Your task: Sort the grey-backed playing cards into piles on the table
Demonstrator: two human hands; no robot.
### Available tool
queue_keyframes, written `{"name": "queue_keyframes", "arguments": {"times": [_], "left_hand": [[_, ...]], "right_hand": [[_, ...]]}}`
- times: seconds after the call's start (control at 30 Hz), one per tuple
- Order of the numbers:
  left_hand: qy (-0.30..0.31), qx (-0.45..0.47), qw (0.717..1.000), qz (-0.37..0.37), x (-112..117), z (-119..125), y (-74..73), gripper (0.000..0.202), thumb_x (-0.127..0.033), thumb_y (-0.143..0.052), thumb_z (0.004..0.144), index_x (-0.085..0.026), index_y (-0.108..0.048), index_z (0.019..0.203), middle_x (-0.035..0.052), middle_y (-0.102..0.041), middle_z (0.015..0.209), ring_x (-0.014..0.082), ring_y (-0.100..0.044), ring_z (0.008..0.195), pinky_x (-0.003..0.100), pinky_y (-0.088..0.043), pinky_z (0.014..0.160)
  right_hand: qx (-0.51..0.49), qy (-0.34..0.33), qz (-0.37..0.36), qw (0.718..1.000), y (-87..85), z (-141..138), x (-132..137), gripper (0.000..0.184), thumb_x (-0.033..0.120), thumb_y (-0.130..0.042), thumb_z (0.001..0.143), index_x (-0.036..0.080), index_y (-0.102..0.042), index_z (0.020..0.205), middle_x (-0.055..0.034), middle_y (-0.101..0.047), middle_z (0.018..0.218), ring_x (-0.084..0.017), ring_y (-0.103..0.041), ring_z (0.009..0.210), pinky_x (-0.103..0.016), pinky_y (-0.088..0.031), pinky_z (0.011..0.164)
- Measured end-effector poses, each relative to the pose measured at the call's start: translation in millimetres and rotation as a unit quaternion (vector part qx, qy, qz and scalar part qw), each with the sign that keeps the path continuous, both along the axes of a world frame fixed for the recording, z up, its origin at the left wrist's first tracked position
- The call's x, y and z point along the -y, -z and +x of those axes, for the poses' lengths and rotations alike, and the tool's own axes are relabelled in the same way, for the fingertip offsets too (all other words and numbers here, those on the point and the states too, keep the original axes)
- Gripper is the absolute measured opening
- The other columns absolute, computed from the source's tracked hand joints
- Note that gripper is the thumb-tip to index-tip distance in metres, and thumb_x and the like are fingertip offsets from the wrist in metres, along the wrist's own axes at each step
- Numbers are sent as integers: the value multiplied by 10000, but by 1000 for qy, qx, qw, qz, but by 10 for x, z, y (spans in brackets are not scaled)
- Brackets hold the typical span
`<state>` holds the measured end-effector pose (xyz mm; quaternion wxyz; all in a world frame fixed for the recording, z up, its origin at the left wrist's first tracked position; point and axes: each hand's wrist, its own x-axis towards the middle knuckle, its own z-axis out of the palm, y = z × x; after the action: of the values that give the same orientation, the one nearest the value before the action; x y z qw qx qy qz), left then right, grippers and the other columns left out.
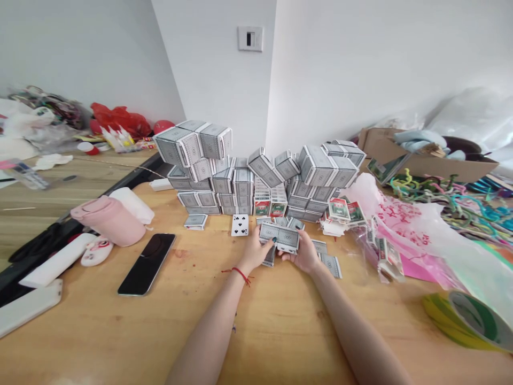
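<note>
Both hands grip a block of folded playing cards point(286, 235) with grey patterned backs, low over the table's middle. My left hand point(256, 250) closes on its left end, with the thumb across its front. Around the right end curls my right hand point(306, 254). Partly hidden behind and below them are more grey-backed card pieces point(329, 265). A face-up spade card point(240, 225) lies left of my left hand. Farther back stands a structure of stacked card blocks point(242, 187), with tilted blocks point(264, 167) near its centre and red-and-green card boxes point(262, 207) beneath them.
To the left lie a black-screened phone point(147, 264), a pink pouch point(110, 220) and a white power bank point(32, 307). On the right are card boxes point(339, 210), plastic bags point(404, 224), a yellow tape roll point(444, 315), pipe cleaners point(449, 200) and a cardboard box point(452, 168). A wall rises behind.
</note>
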<state>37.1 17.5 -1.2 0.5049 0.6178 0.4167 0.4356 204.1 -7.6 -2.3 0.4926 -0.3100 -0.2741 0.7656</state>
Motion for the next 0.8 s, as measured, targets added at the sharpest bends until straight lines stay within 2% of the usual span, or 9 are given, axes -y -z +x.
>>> {"name": "queue_keyframes", "arguments": {"times": [0.13, 0.23, 0.3, 0.4, 0.47, 0.57, 0.7, 0.77, 0.8], "left_hand": [[96, 135, 980, -109, -19, -98, -115, 462, -309, -550, 733, -204, -446, 1171, 76, -547, 1135, 201, -524, 1006, 328, -396, 859], [132, 192, 953, -194, -29, -135, -134, 456, -340, -516, 752, -220, -437, 1185, 69, -566, 1102, 197, -550, 949, 318, -426, 793], [112, 187, 954, -204, -38, -132, -110, 462, -309, -549, 726, -225, -449, 1169, 61, -567, 1093, 189, -554, 920, 301, -434, 759], [65, 159, 969, -176, -69, -153, -69, 432, -231, -600, 664, -204, -501, 1084, 49, -582, 1036, 172, -546, 891, 268, -431, 732], [57, 146, 973, -167, -100, -230, -66, 368, -214, -607, 642, -184, -534, 1002, 36, -597, 961, 158, -550, 847, 246, -428, 701], [51, 98, 978, -175, -140, -458, -114, 263, -247, -622, 619, -165, -569, 864, 4, -600, 781, 126, -547, 681, 211, -408, 588], [52, 69, 979, -184, -159, -799, -208, 236, -235, -655, 563, -161, -587, 776, -18, -597, 697, 111, -532, 594, 203, -390, 540], [12, 104, 977, -188, -173, -916, -232, 259, -240, -660, 548, -163, -590, 785, -16, -608, 704, 117, -541, 590, 209, -394, 536], [-35, 133, 975, -177, -186, -960, -234, 277, -246, -657, 542, -164, -589, 798, -13, -617, 725, 124, -552, 610, 214, -402, 546]], "right_hand": [[8, 37, 2, 999, 35, 0, -30, 381, 460, -352, 806, 164, -577, 887, -58, -644, 671, -173, -602, 552, -304, -497, 510], [28, 20, -9, 999, 76, -6, -33, 397, 497, -357, 808, 173, -564, 906, -55, -641, 645, -169, -588, 505, -290, -480, 452], [40, 10, -11, 999, 105, -12, -26, 379, 502, -379, 805, 185, -550, 925, -50, -639, 637, -169, -583, 489, -283, -469, 430], [41, 4, 2, 999, 121, -22, -15, 386, 521, -374, 806, 198, -536, 942, -39, -637, 644, -167, -582, 496, -273, -459, 425], [36, 1, 17, 999, 108, -28, -15, 426, 552, -346, 803, 196, -543, 929, -36, -634, 656, -158, -576, 495, -262, -448, 420], [30, 5, 46, 998, 80, -37, -23, 443, 555, -353, 797, 179, -567, 891, -45, -637, 698, -136, -557, 486, -251, -437, 426], [54, 15, 70, 996, 74, -61, -23, 301, 418, -490, 781, 150, -587, 878, -68, -653, 762, -121, -561, 523, -249, -442, 478], [68, 26, 70, 995, 76, -80, -13, 249, 361, -543, 761, 141, -593, 868, -69, -655, 759, -119, -564, 534, -247, -438, 490], [74, 32, 69, 994, 75, -89, -6, 236, 346, -559, 755, 139, -595, 861, -68, -655, 753, -117, -565, 533, -245, -436, 491]]}}
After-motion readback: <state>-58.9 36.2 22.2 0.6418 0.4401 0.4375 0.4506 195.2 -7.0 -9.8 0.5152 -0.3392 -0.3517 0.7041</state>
